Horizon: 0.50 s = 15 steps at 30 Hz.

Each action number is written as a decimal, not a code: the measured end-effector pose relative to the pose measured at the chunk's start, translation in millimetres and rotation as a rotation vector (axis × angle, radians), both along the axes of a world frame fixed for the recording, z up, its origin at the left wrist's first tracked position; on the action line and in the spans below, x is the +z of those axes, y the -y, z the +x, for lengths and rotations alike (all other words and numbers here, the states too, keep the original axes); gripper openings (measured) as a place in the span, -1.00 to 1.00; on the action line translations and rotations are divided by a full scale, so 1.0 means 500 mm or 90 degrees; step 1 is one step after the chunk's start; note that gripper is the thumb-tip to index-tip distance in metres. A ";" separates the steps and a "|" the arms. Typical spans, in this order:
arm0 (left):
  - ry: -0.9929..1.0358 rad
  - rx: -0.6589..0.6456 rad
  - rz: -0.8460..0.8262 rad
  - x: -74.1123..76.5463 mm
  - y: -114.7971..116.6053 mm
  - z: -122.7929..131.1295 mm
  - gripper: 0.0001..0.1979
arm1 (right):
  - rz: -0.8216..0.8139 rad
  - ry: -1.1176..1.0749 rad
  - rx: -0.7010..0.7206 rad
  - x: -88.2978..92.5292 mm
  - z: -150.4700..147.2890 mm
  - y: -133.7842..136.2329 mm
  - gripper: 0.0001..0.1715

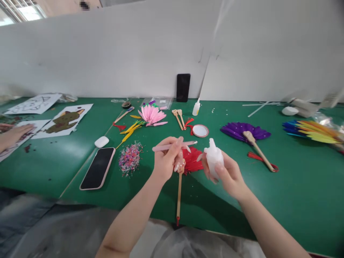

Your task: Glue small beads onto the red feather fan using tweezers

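My left hand [168, 157] grips a pale pink pen-shaped tool [163, 147], its thin tip pointing right. In my right hand [231, 175] is a white squeeze bottle [214, 161], held nearly upright with its nozzle up. The pen's tip and the bottle are apart. Below and between my hands lies a red feather fan [192, 160], partly covered by my left hand. Its wooden handle [179, 193] runs toward me and ends in a red cord. A round white dish with a reddish rim [200, 130] sits just beyond.
Colourful sequin-like bits [130, 158] lie left, near a phone [98, 168] and a white case [101, 142]. Pink feathers [152, 115], a second bottle [196, 107] and a standing phone [183, 87] are behind. Right is a purple fan [244, 132]. Another person's hand [18, 134] works far left.
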State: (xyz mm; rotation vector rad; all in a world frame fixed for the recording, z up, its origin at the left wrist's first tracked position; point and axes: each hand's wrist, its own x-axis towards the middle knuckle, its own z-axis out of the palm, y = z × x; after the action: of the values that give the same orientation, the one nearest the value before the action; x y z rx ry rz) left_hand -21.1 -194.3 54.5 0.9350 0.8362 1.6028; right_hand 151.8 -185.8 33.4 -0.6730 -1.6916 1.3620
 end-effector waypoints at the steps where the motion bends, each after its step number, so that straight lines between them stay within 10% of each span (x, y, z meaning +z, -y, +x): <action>1: -0.042 -0.004 0.027 0.002 0.009 0.002 -0.70 | -0.005 -0.012 0.011 -0.001 0.002 0.003 -0.66; 10: -0.472 0.300 0.483 0.004 0.038 0.015 -0.90 | -0.108 -0.063 0.151 -0.005 0.014 0.022 -0.54; 15: -0.565 0.427 0.548 0.005 0.032 0.021 -0.89 | -0.109 -0.068 0.150 -0.014 0.017 0.024 -0.59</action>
State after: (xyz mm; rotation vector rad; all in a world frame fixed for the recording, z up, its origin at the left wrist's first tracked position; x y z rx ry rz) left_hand -10.8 -210.4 57.1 2.2619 1.1325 2.1952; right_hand 160.0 -197.9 26.2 -0.4957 -1.6204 1.6929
